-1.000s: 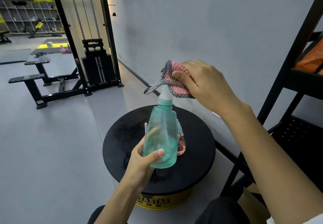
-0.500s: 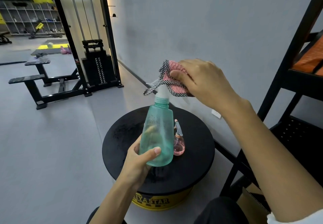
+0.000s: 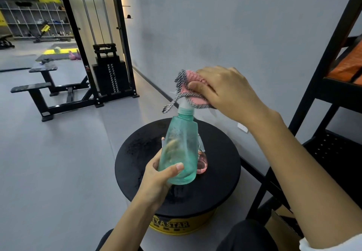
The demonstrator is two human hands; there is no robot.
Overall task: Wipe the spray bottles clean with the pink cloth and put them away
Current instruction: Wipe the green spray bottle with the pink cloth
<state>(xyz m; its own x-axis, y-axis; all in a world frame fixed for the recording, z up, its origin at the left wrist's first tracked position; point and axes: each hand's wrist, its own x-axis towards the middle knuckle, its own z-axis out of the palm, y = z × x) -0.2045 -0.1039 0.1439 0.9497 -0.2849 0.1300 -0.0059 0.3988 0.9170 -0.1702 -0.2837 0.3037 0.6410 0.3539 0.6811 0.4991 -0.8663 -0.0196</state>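
Teal bottle (image 3: 181, 148) tilted further, left hand (image 3: 156, 180) fingers gripping base, right hand (image 3: 225, 92) clutching pink cloth (image 3: 193, 88) over nozzle

Teal bottle (image 3: 181, 148); pink cloth (image 3: 193, 90) (checked black-white border); black stool top (image 3: 221, 172).

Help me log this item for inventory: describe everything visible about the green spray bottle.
The green spray bottle is translucent teal plastic, looking cloudy, with a teal collar and whitish spray head. It is held nearly upright, slightly tilted, above the round black stool. The left hand grips its lower body; the pink cloth, held by the right hand, covers its head.
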